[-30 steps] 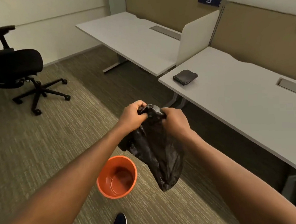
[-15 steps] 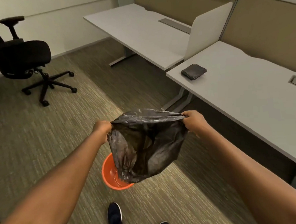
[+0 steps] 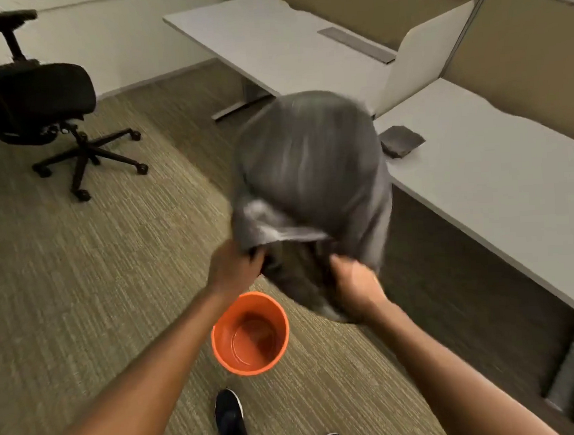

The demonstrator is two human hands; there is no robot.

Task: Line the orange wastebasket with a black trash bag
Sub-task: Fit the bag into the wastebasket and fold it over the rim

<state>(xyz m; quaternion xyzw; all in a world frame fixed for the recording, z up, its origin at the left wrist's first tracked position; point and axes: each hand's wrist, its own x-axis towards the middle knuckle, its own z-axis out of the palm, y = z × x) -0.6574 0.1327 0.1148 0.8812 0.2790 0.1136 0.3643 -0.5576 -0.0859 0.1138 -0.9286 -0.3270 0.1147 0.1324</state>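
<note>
While both arms reach forward, the left hand (image 3: 232,271) is closed on the near left edge of the thin black plastic trash bag (image 3: 313,182), its fingers curled into the film, and the right hand (image 3: 356,282) pinches the opposite edge with the thumb on top. Above and beyond the two grips the bag balloons upward, blurred and greyish, its mouth facing down toward the person between the hands. Below the grips and slightly nearer the person, the round orange plastic wastebasket (image 3: 251,337) stands upright on the striped olive carpet (image 3: 90,269), unlined, apart from the bag. Just nearer than the basket, two dark shoes (image 3: 229,419) show at the bottom edge. Beyond the right hand, a folded dark bag (image 3: 402,140) lies on the white desk (image 3: 498,177). Far off to the left of the left hand stands a black wheeled office chair (image 3: 33,98).
</note>
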